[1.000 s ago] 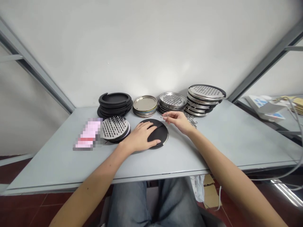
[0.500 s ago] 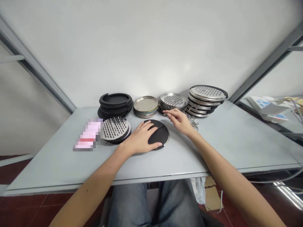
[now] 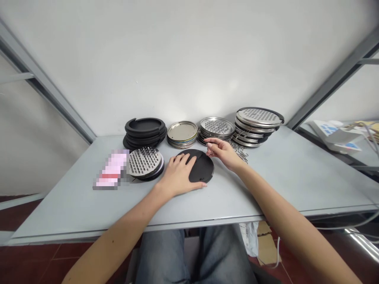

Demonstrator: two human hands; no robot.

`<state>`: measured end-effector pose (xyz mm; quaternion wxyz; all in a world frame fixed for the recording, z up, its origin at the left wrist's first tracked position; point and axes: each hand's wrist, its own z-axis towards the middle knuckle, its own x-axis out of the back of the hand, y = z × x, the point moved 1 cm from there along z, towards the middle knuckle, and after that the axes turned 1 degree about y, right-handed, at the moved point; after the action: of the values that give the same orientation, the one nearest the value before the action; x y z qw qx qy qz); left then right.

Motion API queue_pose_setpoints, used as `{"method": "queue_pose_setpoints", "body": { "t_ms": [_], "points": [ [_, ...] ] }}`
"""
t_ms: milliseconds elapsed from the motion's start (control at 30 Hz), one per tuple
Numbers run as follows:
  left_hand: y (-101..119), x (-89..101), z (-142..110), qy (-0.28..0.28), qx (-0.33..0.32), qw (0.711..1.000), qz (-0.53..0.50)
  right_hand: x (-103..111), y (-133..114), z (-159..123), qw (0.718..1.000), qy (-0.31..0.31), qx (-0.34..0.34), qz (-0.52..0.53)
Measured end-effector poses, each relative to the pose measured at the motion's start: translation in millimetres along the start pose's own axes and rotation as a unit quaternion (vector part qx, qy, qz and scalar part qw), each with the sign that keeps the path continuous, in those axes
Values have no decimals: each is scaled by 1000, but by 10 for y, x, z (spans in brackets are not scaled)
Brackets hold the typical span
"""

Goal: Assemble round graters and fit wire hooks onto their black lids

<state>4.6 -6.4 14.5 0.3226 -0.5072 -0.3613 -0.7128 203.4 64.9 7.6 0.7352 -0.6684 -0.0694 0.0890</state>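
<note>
A round black disc (image 3: 204,167) lies on the table in front of me, with a small dark slot showing near its lower edge. My left hand (image 3: 178,176) spans its left side, curled fingers on top and thumb at the near rim; the palm hides that part of the disc. Just beyond the disc's upper right edge, my right hand (image 3: 222,153) pinches a small metal wire hook (image 3: 211,153), mostly covered by the fingers. Several similar wire hooks (image 3: 242,155) lie in a loose pile right behind that hand.
Along the wall stand stacks of black rings (image 3: 145,132), plain metal discs (image 3: 182,132), perforated grater discs (image 3: 217,127) and assembled black-rimmed graters (image 3: 259,118). Left of my hand sit more grater discs (image 3: 145,162) beside a blurred pink object (image 3: 110,169). The table's front edge (image 3: 207,221) is near my lap.
The black disc has turned: its silver rim no longer shows at lower right, and a slot does. My left fingers have curled more. The right hand went up slightly, then came back down.
</note>
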Motion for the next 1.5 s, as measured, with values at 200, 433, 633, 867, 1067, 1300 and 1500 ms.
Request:
{"method": "queue_pose_setpoints", "body": {
  "t_ms": [200, 433, 633, 867, 1067, 1300, 1500],
  "points": [
    [163, -32, 2, 67, 25, 997, -6, -2, -4, 14, 999, 22, -20, -39],
    [-52, 128, 1, 70, 43, 996, -42, -3, 45, 13, 995, -36, 13, -91],
    [-308, 189, -34, -72, -91, 987, -112, -53, 98, 9, 989, -12, 39, -145],
    [-187, 24, -24, -68, -21, 994, -83, -53, 112, 30, 942, 65, 173, -280],
    [-28, -134, 15, 6, 9, 999, -39, -108, 131, 143, 929, 49, 217, -295],
    [-169, -45, 12, 14, -28, 997, -66, -201, 191, 390, 936, -14, 188, -298],
    [-176, -56, 58, 73, -19, 993, -87, -245, 188, 304, 913, -41, 220, -341]
  ]
}}
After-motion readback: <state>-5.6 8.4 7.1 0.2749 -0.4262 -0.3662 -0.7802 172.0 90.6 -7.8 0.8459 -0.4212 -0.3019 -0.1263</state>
